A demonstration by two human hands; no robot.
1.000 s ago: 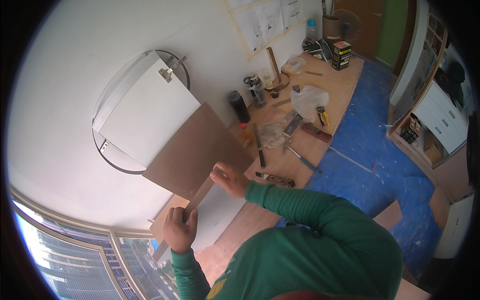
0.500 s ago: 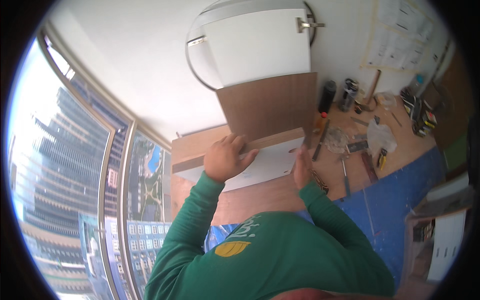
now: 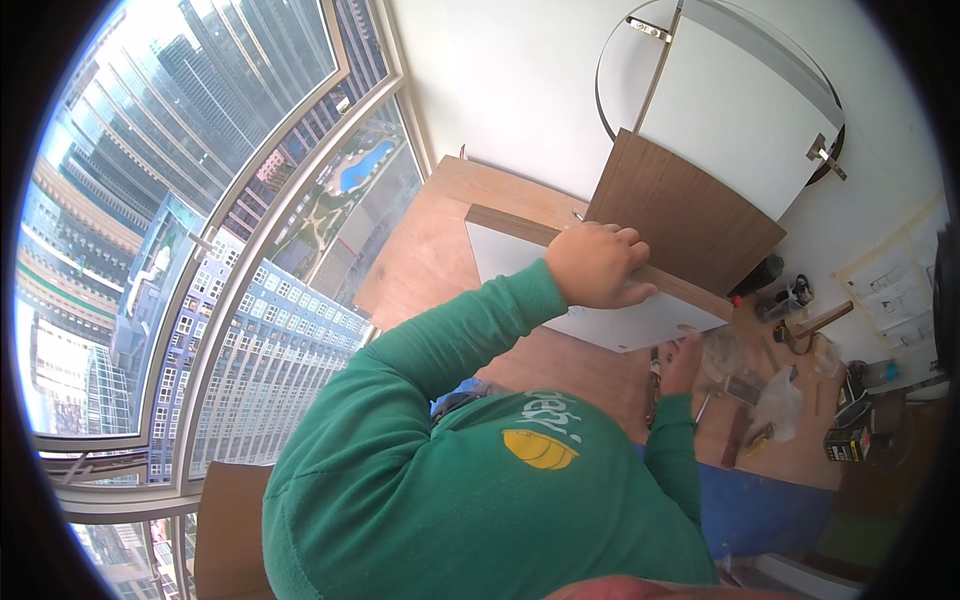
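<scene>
A white panel [image 3: 505, 262] with a wood-grain edge stands on its long side on the plywood bench, leaning slightly. My left hand [image 3: 600, 265] wraps over its top edge near the middle, thumb down the white face. At the panel's right end, my right hand [image 3: 682, 364] has its fingers against the lower corner; part of its grip is hidden. Small round holes show in the white face near that corner. Just behind the panel stands a brown wood-grain board [image 3: 685, 212], and beyond it a white door [image 3: 745, 115] with metal hinges.
Plywood bench top [image 3: 420, 245] stretches left to the window [image 3: 290, 240]. Hand tools, a clear plastic bag [image 3: 776, 405], a hammer [image 3: 822, 320] and dark cans [image 3: 768, 272] crowd its right side. A blue sheet [image 3: 765, 510] hangs at the near right. Drawings [image 3: 895, 285] are taped to the wall.
My view has swung to the left, so the bench and panel appear turned and farther right. My left hand still grips the top edge; my right hand now sits lower at the panel's end.
</scene>
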